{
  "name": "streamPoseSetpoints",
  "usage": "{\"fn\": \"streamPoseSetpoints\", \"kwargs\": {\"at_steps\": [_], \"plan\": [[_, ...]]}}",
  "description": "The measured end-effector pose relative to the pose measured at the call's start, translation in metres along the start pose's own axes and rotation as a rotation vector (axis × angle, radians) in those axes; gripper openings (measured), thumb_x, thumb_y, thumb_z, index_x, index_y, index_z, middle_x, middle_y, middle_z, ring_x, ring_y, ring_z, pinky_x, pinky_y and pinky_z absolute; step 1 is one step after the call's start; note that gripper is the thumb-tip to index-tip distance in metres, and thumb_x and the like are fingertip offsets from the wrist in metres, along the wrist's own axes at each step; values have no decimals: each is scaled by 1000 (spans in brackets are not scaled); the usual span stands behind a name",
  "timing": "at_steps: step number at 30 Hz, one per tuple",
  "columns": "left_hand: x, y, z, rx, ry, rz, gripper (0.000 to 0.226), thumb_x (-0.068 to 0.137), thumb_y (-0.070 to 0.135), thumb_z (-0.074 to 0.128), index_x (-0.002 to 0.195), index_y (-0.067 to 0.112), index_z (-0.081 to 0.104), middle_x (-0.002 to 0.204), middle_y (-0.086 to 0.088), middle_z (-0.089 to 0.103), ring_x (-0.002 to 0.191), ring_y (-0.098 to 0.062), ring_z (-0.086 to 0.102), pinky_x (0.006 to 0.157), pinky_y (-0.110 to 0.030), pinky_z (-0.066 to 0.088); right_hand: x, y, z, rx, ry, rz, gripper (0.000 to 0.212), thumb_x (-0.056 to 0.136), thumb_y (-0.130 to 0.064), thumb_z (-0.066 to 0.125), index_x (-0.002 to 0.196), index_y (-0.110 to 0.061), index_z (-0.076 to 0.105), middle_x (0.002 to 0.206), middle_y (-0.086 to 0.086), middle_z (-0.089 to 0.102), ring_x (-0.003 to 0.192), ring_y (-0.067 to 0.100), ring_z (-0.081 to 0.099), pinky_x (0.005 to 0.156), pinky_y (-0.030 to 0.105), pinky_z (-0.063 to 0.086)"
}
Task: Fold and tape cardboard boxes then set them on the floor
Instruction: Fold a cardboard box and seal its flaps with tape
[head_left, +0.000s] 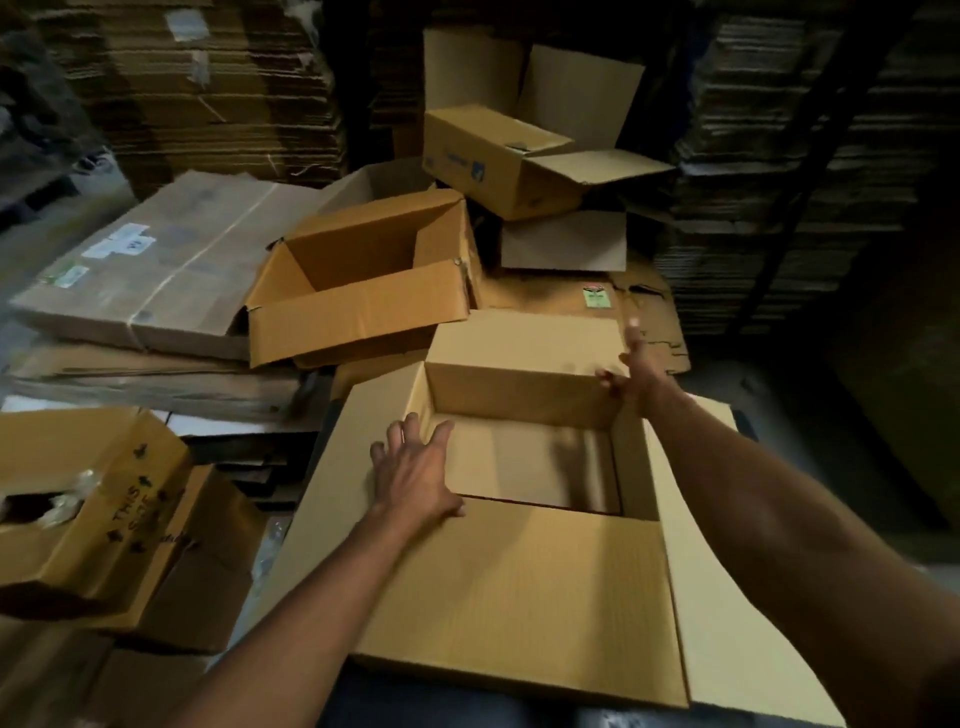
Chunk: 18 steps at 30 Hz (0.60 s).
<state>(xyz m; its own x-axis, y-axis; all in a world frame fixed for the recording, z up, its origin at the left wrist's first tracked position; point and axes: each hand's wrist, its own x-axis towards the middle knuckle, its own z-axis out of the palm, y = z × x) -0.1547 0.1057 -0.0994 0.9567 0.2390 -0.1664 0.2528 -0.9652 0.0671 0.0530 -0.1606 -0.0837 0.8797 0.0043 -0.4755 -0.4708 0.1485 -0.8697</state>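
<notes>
- Lower left of the frame: a printed box (93, 519) with "THIS SIDE" lettering lies tilted on flat cardboard, apart from both hands.
- Upper left: a bundle of flattened cartons (156, 270) lies stacked, with an open box (363, 275) just right of it, flaps spread.
- Centre: the left hand (415, 467) lies flat, fingers straight and spread, on the left flap at the near left corner of the box in hand (519, 571). It presses the cardboard and grips nothing.
- That box fills the lower centre of the frame, mouth upward, all four flaps still out. Its inner bottom looks closed, though blur hides any tape line.
- Upper centre: another open box (498, 161) sits on the pile behind.
- Right of centre: the right hand (631, 379) is at the far right corner, fingers loosely extended against the far flap's edge, thumb side blurred. It seems to touch and not to clasp.
- Judged step: the box is erected and is being set down among the finished ones or steadied.
- Next move, as I read it: let go of both corners once it rests level, then reach left for a fresh flat carton.
</notes>
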Motion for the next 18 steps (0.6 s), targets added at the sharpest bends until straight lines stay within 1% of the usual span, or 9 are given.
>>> {"fn": "streamPoseSetpoints", "kwargs": {"at_steps": [1,3,4,5,7,8,14,16,18], "plan": [[2,4,4,5,-7,-9,124,64,67,87,161,35,17,164,-16,18,150,-37,18,116,-54,30,6,-3,-10,175,2,45,79,93,-76,46,149,-20,43,130,2,51,101,29,71,60,28,55],[2,9,12,-5,-15,-44,124,64,66,87,161,35,16,166,-17,14,151,-38,14,117,-55,28,15,-2,-30,392,0,82,96,86,-88,38,155,-21,38,142,10,49,105,32,73,59,25,54],[1,10,16,-13,-17,-62,124,65,65,87,161,35,16,166,-17,13,151,-38,14,117,-54,28,20,2,-39,449,-10,89,100,83,-91,34,155,-22,38,146,13,48,100,30,74,56,22,50],[-1,11,19,-18,-18,-79,123,65,66,87,161,35,17,166,-17,13,151,-38,14,117,-53,29,24,7,-46,481,-31,93,104,80,-94,31,156,-23,37,149,15,47,89,26,73,52,21,43],[-3,12,24,-15,-15,-100,121,66,67,86,161,36,18,166,-16,12,150,-37,16,116,-51,31,31,14,-55,503,-73,90,107,77,-98,26,157,-27,33,150,19,46,70,21,66,46,20,31],[-4,12,25,-9,-17,-104,120,67,68,85,161,36,18,165,-16,12,150,-37,16,115,-51,31,33,16,-57,505,-81,83,108,76,-99,26,158,-28,32,150,20,45,67,20,63,46,21,29],[-4,20,23,28,-50,-133,121,69,66,85,162,36,14,166,-17,7,151,-38,13,116,-51,30,37,24,-65,524,-87,41,105,74,-100,28,150,-27,42,143,15,59,66,20,63,49,24,28],[-6,23,25,31,-46,-150,125,68,66,86,163,35,10,167,-18,5,152,-38,11,117,-51,30,35,25,-68,526,-93,7,105,76,-99,28,148,-25,45,141,13,62,63,19,60,47,24,28],[-10,24,27,37,-37,-156,131,67,66,86,164,34,3,166,-19,1,152,-40,10,118,-52,29,32,25,-70,502,-96,-13,104,77,-97,29,147,-22,48,137,13,64,61,17,58,51,26,27]]}}
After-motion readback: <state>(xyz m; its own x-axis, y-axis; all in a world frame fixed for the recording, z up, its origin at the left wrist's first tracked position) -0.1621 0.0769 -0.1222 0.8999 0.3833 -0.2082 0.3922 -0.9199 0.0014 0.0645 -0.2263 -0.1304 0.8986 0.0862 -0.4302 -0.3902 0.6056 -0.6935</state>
